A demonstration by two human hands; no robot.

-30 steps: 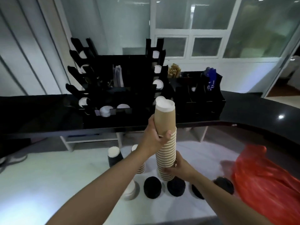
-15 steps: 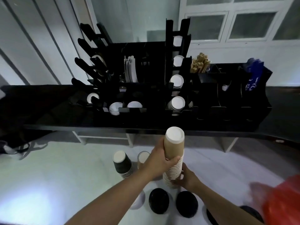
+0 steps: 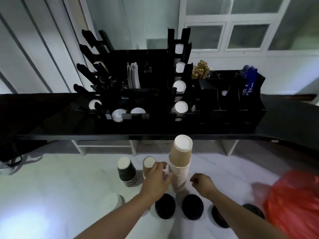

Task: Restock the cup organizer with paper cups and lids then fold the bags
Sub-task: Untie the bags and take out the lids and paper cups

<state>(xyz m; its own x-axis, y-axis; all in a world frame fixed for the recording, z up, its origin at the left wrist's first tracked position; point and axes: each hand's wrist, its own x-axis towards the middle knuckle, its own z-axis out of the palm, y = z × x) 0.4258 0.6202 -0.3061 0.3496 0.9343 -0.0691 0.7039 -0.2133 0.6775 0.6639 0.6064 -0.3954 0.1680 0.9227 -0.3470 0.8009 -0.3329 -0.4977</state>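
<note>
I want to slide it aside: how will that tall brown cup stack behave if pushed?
The tall brown cup stack stands free, neither hand gripping it, and already leans, so a high push would likely tip it. Nested paper cups are probably light; a low nudge may slide it along the white surface.

brown cup stack [image 3: 180, 166]: matt ribbed paper | counter [image 3: 284, 118]: glossy black
</note>
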